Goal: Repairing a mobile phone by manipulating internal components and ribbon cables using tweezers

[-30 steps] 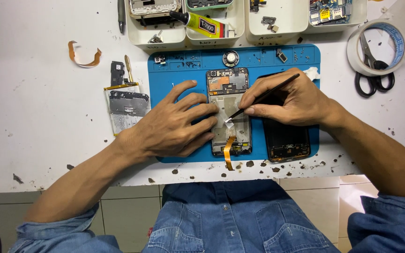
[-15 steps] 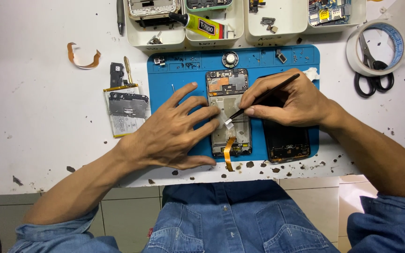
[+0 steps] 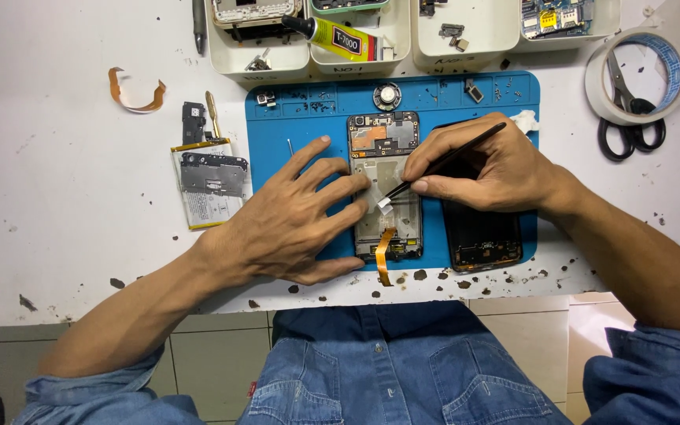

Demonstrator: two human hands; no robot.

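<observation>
While hands pinch tweezers (image 3: 442, 161) and press phone (image 3: 386, 185), blue mat (image 3: 293, 118) covers speckled white bench (image 3: 57, 205).

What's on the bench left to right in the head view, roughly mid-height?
Curled orange flex strip → battery with a metal shield plate on it → left hand → opened phone frame on the blue mat → right hand holding black tweezers → tape roll around the scissors.
</observation>
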